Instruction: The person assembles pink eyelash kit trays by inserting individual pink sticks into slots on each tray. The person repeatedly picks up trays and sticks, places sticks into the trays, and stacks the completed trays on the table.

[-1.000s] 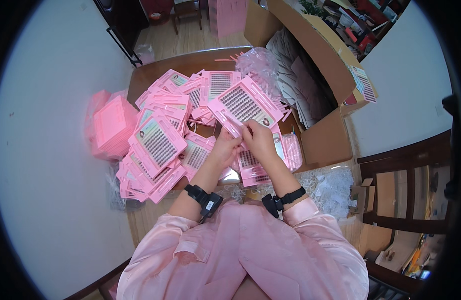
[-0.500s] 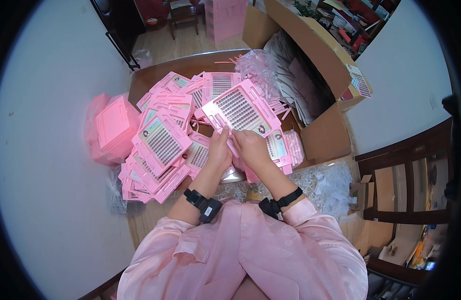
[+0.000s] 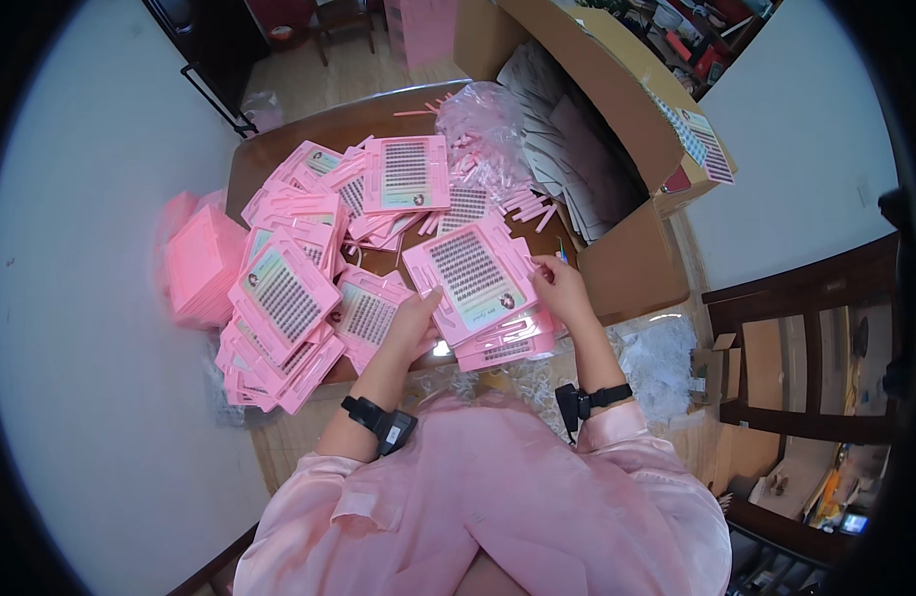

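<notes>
I read the left hand (image 3: 412,320) gripping the pink lash tray (image 3: 468,276) at 8 o'clock, right hand (image 3: 562,286) grasping its 3 o'clock edge. Tray's mid-view, face up, above stacked trays (image 3: 502,354). From it: tray pile (image 3: 284,298) 9 o'clock, bagged pink sticks (image 3: 480,134) 12, open carton (image 3: 632,263) 1–2.

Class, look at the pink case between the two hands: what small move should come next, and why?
Probably the left hand and right hand should line up the held pink case with the pink cases underneath: the hands have it at opposite sides, and the lower cases jut out past its near edge.
</notes>
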Motion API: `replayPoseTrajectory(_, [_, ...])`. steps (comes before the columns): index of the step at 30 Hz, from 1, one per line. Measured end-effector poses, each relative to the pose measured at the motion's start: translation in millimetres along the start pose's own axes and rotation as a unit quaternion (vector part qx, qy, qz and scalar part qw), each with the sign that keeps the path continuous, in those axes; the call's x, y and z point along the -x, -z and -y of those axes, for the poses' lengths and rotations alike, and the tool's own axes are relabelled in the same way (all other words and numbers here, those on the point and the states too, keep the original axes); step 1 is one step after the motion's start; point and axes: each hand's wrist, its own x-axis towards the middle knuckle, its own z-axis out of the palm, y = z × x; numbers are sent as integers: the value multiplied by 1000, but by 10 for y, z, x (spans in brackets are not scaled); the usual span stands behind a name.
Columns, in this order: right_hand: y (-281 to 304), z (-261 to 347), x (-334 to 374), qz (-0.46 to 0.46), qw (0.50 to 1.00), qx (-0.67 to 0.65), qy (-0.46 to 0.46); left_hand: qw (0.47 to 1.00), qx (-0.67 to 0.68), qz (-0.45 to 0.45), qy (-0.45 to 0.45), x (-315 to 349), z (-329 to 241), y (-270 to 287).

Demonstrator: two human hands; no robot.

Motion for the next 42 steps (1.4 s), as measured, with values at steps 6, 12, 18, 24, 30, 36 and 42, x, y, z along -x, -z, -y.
replayPoseTrajectory(6, [148,-459,-515,-68,983,167,-16,806,-575,-141,11,-28,-115,51])
replayPoseTrajectory(12, [-225,-839,-1796,8,949,294,-114,947,-207,-232,-77,250,-52,413])
replayPoseTrajectory(18, [-346,-1045,-2117,55,956,221,-187,929,199,-287,-126,642,-46,893])
replayPoseTrajectory(24, [-121,-366,-1751,42,995,26,-89,916,307,-218,-141,755,-104,1155])
replayPoseTrajectory(30, [-551,861,-1049,309,895,-322,-13,827,473,-214,-215,370,-277,1145])
replayPoseTrajectory(36, [-908,1543,-714,337,893,-296,-33,840,425,-222,-255,551,-331,1147])
replayPoseTrajectory(42, [-1082,1925,-417,339,918,-207,2,887,255,-68,-380,993,-316,1050])
